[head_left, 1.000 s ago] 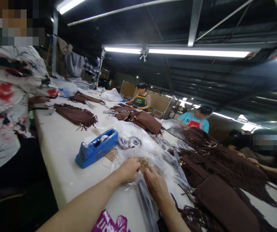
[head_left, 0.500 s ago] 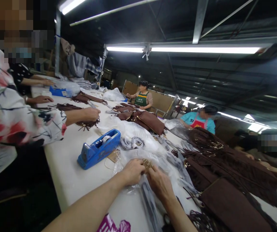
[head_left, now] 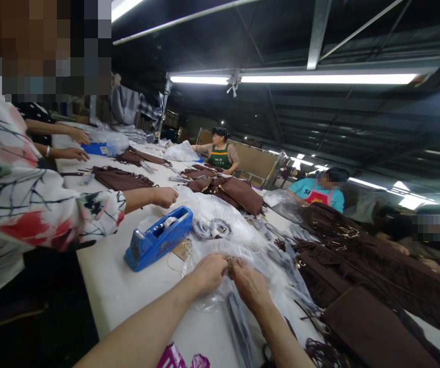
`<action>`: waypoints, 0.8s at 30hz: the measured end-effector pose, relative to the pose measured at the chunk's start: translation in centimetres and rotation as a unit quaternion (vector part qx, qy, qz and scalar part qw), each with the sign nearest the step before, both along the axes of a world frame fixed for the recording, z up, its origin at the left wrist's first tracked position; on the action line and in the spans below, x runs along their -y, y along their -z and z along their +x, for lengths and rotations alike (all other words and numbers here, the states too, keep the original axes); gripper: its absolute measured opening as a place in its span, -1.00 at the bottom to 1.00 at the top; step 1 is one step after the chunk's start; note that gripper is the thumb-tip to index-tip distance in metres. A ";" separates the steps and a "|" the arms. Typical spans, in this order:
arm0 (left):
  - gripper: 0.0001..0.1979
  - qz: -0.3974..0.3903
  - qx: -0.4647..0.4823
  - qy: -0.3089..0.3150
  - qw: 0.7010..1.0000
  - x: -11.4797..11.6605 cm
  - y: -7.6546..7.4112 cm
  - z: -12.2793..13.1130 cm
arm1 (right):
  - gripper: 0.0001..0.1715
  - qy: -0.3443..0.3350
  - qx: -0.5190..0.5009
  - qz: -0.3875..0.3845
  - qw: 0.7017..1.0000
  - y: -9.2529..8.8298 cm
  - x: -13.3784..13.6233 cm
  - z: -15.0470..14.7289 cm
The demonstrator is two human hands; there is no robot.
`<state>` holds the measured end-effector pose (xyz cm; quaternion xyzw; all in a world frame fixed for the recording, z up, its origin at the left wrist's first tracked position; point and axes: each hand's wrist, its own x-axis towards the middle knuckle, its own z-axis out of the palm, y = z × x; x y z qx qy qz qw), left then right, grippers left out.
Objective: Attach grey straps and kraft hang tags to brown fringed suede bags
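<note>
My left hand [head_left: 209, 273] and my right hand [head_left: 249, 283] meet fingertip to fingertip over clear plastic bags. Both are closed in a pinch on a small tan bundle with strings [head_left: 231, 261], mostly covered by my fingers. Just beyond them lie a bag with a barcode label [head_left: 244, 251] and a coil of grey-and-white strap or tape [head_left: 216, 228]. To the left stands a blue tape dispenser [head_left: 151, 245], with a kraft hang tag [head_left: 181, 249] and its looped string beside it.
Brown fringed bags [head_left: 381, 327] are piled to the right, with more brown bags [head_left: 243, 193] farther up the white table [head_left: 108, 286]. A co-worker's arm [head_left: 145, 198] in a floral sleeve reaches in from the left. A purple printed wrapper [head_left: 172, 357] lies near me.
My fingers have closed further over the tan bundle, so less of it shows. The floral-sleeved co-worker's hand has moved right, away from the brown bag, towards the tape dispenser.
</note>
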<state>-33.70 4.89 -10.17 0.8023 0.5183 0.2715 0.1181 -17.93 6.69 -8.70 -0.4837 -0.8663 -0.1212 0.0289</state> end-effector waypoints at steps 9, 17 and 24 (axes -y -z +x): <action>-0.78 0.002 -0.001 -0.011 1.000 0.0 0.2 0.1 | -0.74 -0.034 0.008 0.082 0.996 0.4 0.8 2.9; -0.68 0.015 0.019 -0.017 1.000 -0.1 0.2 0.5 | -0.70 -0.061 -0.073 0.093 0.991 1.4 1.0 5.2; -0.56 0.057 0.022 0.077 0.995 -0.9 1.3 0.5 | -0.75 -0.105 -0.187 -0.007 0.977 2.5 0.5 6.0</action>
